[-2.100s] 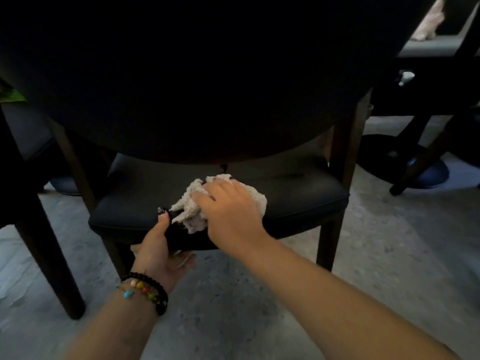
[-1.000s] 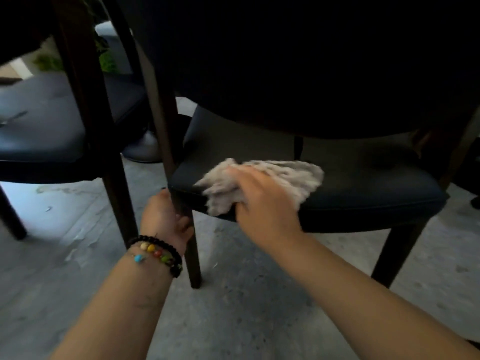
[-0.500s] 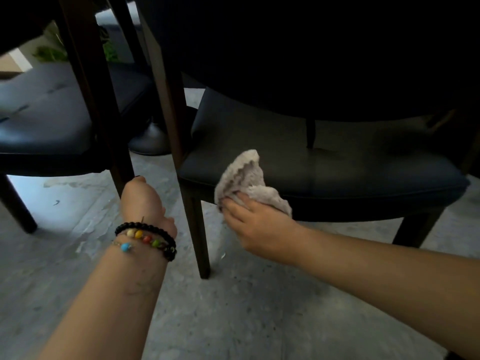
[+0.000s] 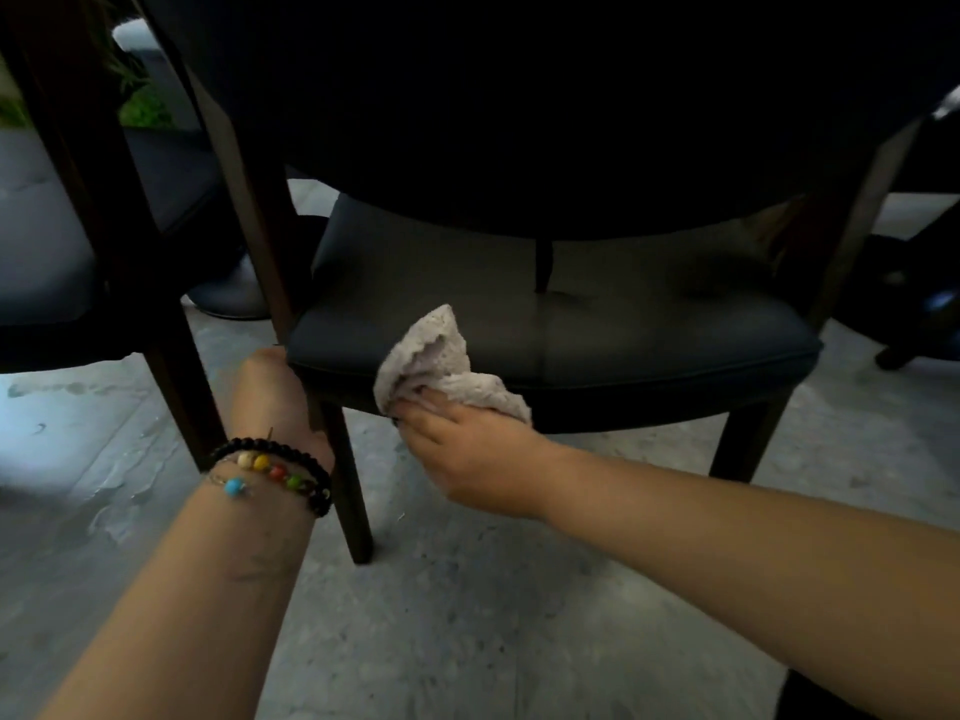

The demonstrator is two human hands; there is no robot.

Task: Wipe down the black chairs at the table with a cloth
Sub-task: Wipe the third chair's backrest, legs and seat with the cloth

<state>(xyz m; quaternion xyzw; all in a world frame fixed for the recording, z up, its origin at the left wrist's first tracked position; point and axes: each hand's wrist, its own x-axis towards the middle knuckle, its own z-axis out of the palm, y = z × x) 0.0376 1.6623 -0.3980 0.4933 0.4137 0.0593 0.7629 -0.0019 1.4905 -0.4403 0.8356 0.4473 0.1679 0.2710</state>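
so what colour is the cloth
Pale greyish white cloth, seen in the head view, the only one.

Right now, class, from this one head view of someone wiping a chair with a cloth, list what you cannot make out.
1. Left hand: its fingers hide behind the chair corner and leg, so its grip is unclear.
2. Right hand: fingertips are buried in the cloth.
3. Chair back: too dark for detail, top cut by the frame edge.
4. Second chair: cut by the left edge.
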